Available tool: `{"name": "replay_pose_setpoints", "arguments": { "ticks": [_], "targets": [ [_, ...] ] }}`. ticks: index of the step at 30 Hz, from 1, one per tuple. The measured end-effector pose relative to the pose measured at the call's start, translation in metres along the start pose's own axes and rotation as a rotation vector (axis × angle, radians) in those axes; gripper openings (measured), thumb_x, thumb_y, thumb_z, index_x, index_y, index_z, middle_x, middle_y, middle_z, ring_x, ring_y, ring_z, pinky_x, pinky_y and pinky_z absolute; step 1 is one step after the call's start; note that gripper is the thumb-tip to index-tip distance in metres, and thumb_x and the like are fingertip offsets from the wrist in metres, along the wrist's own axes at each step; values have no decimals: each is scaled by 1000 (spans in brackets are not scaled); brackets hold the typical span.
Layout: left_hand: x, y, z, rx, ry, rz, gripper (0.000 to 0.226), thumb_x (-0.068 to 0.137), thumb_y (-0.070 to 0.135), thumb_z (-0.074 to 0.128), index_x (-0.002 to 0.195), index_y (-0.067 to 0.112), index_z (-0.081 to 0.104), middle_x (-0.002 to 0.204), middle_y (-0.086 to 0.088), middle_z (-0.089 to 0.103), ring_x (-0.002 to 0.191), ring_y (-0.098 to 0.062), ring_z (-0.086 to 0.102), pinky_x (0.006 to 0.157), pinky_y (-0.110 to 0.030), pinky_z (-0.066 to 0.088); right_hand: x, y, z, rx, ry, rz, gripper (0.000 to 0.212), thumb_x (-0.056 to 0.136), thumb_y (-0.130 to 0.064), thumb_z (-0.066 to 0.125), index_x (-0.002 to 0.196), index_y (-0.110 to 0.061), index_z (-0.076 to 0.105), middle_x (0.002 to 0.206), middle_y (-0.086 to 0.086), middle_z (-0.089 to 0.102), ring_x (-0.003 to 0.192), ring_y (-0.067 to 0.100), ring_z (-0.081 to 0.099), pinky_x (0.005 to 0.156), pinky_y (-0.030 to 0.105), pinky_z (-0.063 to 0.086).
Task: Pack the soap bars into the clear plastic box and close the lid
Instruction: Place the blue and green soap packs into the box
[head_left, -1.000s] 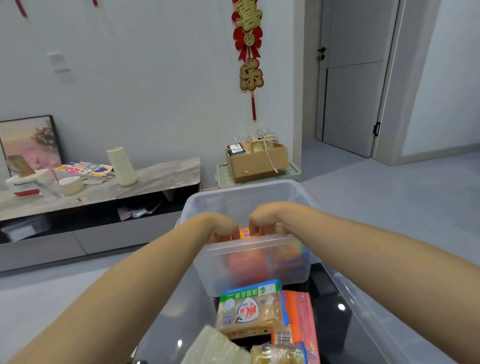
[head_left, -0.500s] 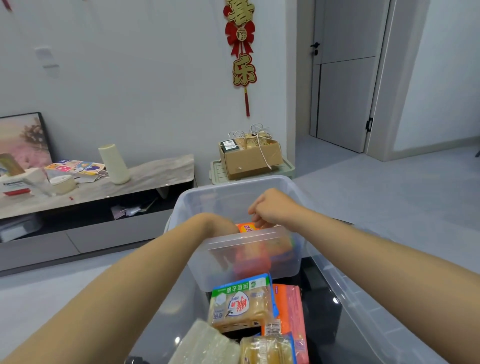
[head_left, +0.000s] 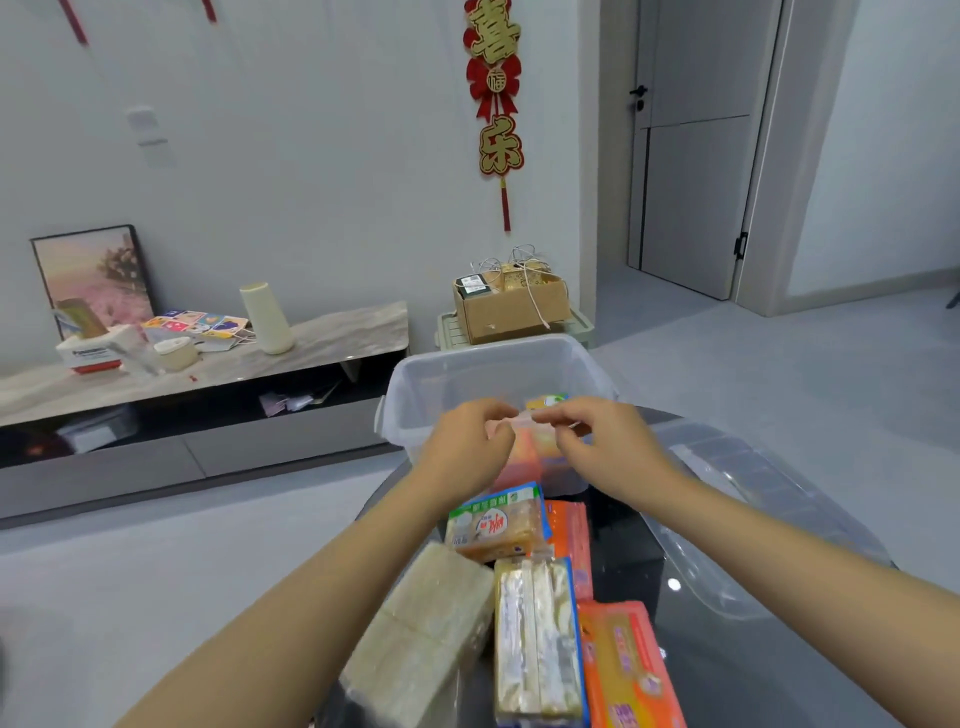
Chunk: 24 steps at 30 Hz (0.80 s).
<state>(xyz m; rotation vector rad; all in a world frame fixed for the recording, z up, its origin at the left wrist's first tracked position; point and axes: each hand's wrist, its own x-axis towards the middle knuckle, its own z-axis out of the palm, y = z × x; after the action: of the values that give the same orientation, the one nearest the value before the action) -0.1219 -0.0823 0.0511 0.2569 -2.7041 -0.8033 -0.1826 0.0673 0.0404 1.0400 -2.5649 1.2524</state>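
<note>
Orange wrapping shows between the two hands, which meet just above the near rim of the clear plastic box (head_left: 498, 374). The box stands at the far end of a dark glossy table (head_left: 623, 561), and blurred orange soap packs already lie inside it against the near wall. Its lid (head_left: 769, 519) lies off to the right on the table, so closing is not yet due.

The risk I see is in the thin pinch: both hands appear to hold only a pale edge of the orange pack (head_left: 524, 423), so it could slip and drop crooked onto the packs below, leaving a stack too uneven for the lid to seat. The waiting bars also crowd the table edge near the person; a careless forearm could knock the pale block (head_left: 426, 623) off.

Left hand (head_left: 467, 452) is curled nearly closed, thumb and forefinger pinching the left end of that pack. Right hand (head_left: 597, 447) is likewise curled, its fingertips nipping the right end. How much of the pack hangs below them I cannot tell, as the hands hide it. Still to go in are the green-labelled bar (head_left: 493, 525), the clear-wrapped yellow bars (head_left: 535, 634) and the orange packets (head_left: 628, 670).
</note>
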Motion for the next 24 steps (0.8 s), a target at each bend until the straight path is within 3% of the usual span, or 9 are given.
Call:
{"name": "replay_pose_setpoints", "arguments": {
  "ticks": [2,4,9,12,16,18,24],
  "targets": [
    [-27,4,6,44,4,57,34,89,14,46,119,15,63,126,-2,63,120,-17,53,99,-24,36,-26,6,-1,-10,-37,6,32,85,-9,53,110,-21,70,109,-7,71,88,-7,56,70,-1,35],
    [-52,6,18,53,-25,68,34,89,15,47,118,17,63,125,-1,63,119,-17,53,101,-27,37,-51,13,2,-18,-79,25,32,86,-10,53,109,-22,71,102,-12,69,77,-14,54,66,-4,36],
    [-100,1,62,179,-179,-95,39,88,33,48,125,23,55,133,-2,54,124,-20,47,103,-34,40,-98,38,15,-92,-218,157,33,85,-16,54,115,-22,67,119,-2,66,105,10,59,90,23,45],
    [-111,-2,77,289,-154,-135,52,84,48,50,132,27,44,135,-3,43,127,-23,35,101,-37,37,-108,47,20,-143,-283,198,35,86,-23,55,120,-24,63,125,-4,62,114,10,55,91,20,39],
    [-108,0,87,422,-168,-201,70,79,63,48,137,25,37,140,-9,41,130,-29,31,105,-39,32,-111,51,24,-69,-336,287,33,89,-32,54,120,-25,63,123,-5,64,104,6,58,81,18,44],
    [-103,1,89,423,-188,-254,71,78,64,48,136,23,39,139,-11,43,130,-31,31,105,-40,33,-111,49,26,-13,-386,321,32,91,-34,52,120,-24,63,121,-5,65,96,4,58,74,16,43],
    [-96,7,89,278,-158,-296,59,74,51,57,125,21,52,126,-11,53,123,-30,37,98,-39,38,-107,48,21,133,-441,362,31,93,-30,51,120,-23,63,113,-8,65,85,-1,59,72,12,44]
  ]
}}
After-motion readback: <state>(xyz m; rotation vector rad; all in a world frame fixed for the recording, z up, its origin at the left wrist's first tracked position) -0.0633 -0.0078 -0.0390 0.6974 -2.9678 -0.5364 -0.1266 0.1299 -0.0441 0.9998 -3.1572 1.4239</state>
